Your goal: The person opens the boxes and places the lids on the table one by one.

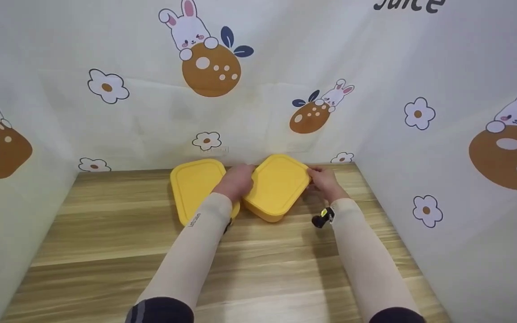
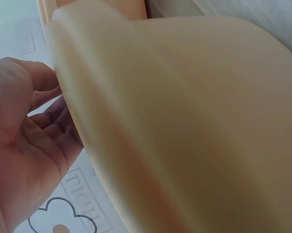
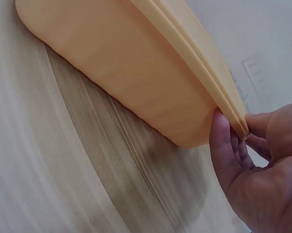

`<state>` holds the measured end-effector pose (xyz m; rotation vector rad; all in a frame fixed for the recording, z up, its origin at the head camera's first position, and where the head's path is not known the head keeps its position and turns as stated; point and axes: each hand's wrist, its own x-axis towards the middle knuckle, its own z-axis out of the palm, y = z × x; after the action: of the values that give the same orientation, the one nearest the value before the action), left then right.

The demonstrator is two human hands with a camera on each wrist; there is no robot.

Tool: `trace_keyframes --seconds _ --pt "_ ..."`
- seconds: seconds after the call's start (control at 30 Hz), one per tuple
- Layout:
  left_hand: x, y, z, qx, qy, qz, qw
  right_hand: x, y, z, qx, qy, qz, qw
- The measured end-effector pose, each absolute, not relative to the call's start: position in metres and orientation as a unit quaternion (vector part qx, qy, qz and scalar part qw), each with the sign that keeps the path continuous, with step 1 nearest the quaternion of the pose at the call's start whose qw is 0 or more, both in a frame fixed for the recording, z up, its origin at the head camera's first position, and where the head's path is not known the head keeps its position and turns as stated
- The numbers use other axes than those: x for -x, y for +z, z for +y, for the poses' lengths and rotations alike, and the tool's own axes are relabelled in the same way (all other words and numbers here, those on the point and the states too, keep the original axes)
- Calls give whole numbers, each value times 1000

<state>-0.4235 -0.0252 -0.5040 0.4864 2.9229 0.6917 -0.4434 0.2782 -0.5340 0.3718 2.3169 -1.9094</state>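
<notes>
Two yellow boxes are near the back of the wooden table (image 1: 88, 233), close to the printed wall covering (image 1: 142, 116), which rises at twelve o'clock. The right yellow box (image 1: 278, 186) is between the two hands, turned so that one corner points towards about six o'clock. The left yellow box (image 1: 194, 184) lies at nine o'clock from it, partly under the left wrist. Both appear to be closed on top.

The right hand (image 1: 325, 181), at three o'clock of the right yellow box, pinches the rim at a corner; in the right wrist view the fingers are narrow around this rim. The left hand (image 1: 238, 179), at nine o'clock, holds the opposite edge with bent fingers, but its fingertips are partly hidden, so one cannot tell how firm the hold is.

As for progress, the left yellow box seems to be already settled, since no fingers grip it there. The work on the right yellow box looks unfinished, because neither hand has released it yet. What is left is probably its final placing and the release. Whether its whole bottom touches the table, one cannot tell.
</notes>
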Motion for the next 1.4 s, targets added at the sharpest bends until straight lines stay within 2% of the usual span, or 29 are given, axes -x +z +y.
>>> trace_keyframes --seconds 0.5,0.93,1.07,1.4 --pt "414 -497 -21 -163 212 962 63 439 -531 283 -127 -649 746 78" --pt "410 -493 -26 -160 336 920 122 439 -525 289 -135 -675 720 90" --pt "407 -492 -29 -146 403 890 157 438 -522 293 -137 -662 729 106" --pt "399 -491 -40 -168 463 845 206 443 -516 303 -89 -638 752 143"
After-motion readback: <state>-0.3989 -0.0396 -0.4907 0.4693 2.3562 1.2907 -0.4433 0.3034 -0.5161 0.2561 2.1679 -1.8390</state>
